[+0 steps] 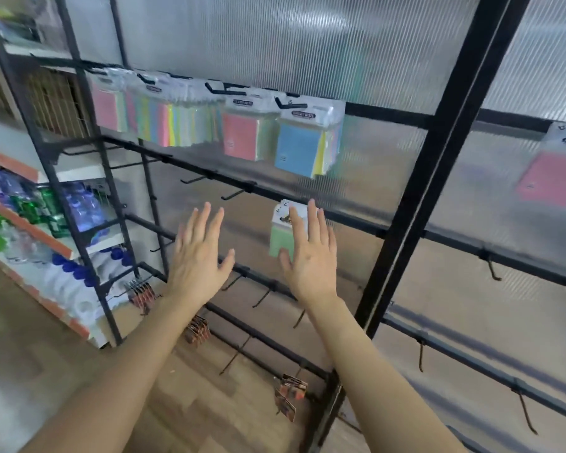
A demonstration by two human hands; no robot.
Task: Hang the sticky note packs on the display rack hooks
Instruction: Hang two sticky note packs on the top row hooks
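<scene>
Both my hands are raised in front of the black display rack (406, 197). My left hand (198, 253) has its fingers spread and holds nothing. My right hand (309, 253) is also spread flat, and a green sticky note pack (280, 237) shows just behind its fingers on the second rail; whether the hand touches it I cannot tell. Several packs hang on the top rail: a pink one (241, 135), a blue one (296, 148) and a dense pastel row (164, 120). Another pink pack (551, 178) hangs on the right panel.
Bare black hooks (232, 194) stick out of the second and lower rails. Small orange-brown carded items (290, 395) hang on the bottom rails. Shelves with blue and green bottles (46, 207) stand at the left. The floor is wood-patterned.
</scene>
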